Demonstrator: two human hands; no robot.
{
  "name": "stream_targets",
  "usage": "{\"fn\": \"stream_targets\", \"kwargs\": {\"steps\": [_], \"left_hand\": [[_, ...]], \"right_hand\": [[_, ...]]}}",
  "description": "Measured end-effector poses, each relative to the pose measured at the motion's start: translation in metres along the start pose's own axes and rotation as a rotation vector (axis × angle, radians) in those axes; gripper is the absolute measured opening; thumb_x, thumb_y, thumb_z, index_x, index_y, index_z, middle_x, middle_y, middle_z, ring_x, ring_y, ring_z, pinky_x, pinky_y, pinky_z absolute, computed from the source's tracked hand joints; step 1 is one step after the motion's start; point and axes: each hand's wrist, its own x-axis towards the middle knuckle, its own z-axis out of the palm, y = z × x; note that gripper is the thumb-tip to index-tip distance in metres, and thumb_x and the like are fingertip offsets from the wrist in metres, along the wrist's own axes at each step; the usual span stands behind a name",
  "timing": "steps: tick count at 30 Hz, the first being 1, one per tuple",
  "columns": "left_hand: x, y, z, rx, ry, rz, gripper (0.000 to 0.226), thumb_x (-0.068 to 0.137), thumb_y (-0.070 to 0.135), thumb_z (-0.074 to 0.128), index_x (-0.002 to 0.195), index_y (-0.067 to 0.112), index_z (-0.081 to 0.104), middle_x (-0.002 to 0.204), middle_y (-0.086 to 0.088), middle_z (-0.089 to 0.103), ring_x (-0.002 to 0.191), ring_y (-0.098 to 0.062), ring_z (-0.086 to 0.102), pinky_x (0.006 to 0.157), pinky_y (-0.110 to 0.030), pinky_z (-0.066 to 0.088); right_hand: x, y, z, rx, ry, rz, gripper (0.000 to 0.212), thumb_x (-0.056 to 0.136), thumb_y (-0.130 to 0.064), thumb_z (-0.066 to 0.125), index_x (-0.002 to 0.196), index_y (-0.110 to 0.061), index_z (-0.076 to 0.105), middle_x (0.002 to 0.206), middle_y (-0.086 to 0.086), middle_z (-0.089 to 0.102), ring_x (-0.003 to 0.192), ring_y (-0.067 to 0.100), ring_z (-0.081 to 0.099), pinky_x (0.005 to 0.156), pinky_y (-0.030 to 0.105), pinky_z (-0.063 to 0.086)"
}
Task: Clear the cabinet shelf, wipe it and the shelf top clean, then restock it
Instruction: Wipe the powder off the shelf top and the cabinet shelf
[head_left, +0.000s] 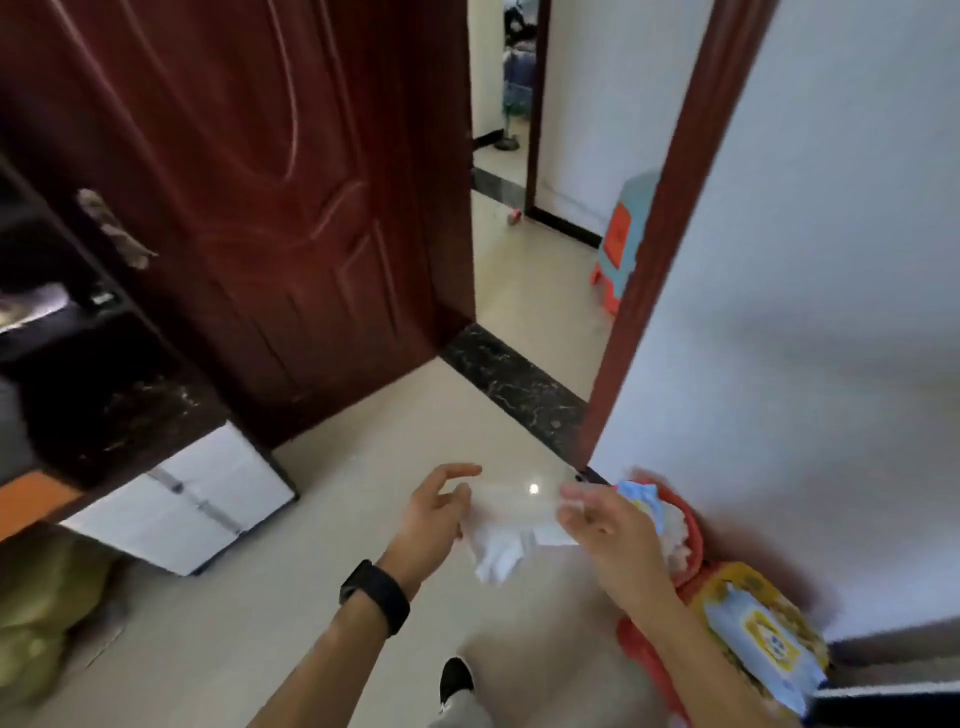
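Beige tiled floor by a dark red wooden door: my left hand and right hand, low in the frame, stretch a thin white wet wipe between them, fingers lightly curled and pinching its ends. At the lower right lies a yellow and blue wipes pack. At the left edge stands the dark cabinet shelf, blurred, with something pale on it. I judge wiping not yet begun, restocking ahead.
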Motion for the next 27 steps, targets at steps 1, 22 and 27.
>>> {"fn": "stream_targets", "kwargs": {"steps": [1, 22, 27], "left_hand": [[-0.010, -0.006, -0.030, -0.014, 0.044, -0.007, 0.028, 0.105, 0.019, 0.042, 0.109, 0.030, 0.068, 0.105, -0.005, 0.071, 0.094, -0.025, 0.069, 0.087, -0.045, 0.057], [-0.254, -0.213, -0.543, -0.298, 0.906, -0.049, 0.050, 0.092, 0.059, 0.053, 0.084, 0.013, 0.071, 0.079, 0.005, 0.066, 0.077, -0.015, 0.062, 0.083, -0.039, 0.052], [-0.298, -0.250, -0.563, -0.614, 1.060, -0.165, 0.034, 0.099, 0.049, 0.048, 0.090, 0.018, 0.060, 0.080, 0.003, 0.054, 0.068, -0.011, 0.053, 0.065, -0.022, 0.048]], "right_hand": [[0.001, -0.013, 0.026, -0.052, -0.077, -0.045, 0.024, 0.088, -0.013, 0.072, 0.098, -0.035, 0.069, 0.087, -0.017, 0.073, 0.078, -0.002, 0.066, 0.071, 0.014, 0.049], [-0.097, -0.198, 0.635, -0.348, -1.009, -0.432, 0.044, 0.095, -0.045, 0.055, 0.076, -0.006, 0.053, 0.066, -0.010, 0.047, 0.064, 0.010, 0.045, 0.065, 0.021, 0.037], [-0.150, -0.177, 0.719, -0.287, -1.192, -0.122, 0.035, 0.090, -0.052, 0.063, 0.098, -0.018, 0.062, 0.094, -0.003, 0.065, 0.080, 0.011, 0.062, 0.075, 0.031, 0.051]]}}
